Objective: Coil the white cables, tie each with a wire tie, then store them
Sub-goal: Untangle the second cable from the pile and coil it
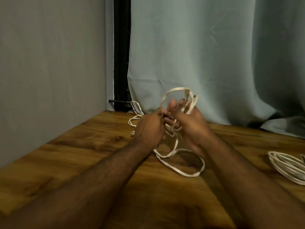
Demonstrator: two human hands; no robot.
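Observation:
A flat white cable (179, 170) lies in loose loops on the wooden table (82, 146), with more loops lifted above it. My right hand (189, 124) holds several raised loops around its fingers. Close to its left, my left hand (149, 128) pinches the cable, and something small and dark shows at its fingertips. A second white cable (287, 166), coiled, lies at the table's right edge of view. More loops of white cable (136, 113) trail toward the back of the table.
A grey wall stands on the left. A dark frame (122, 55) and a pale curtain (206, 55) close off the back, and the curtain's hem rests on the table at the right. A small coloured object (130, 111) lies at the back corner.

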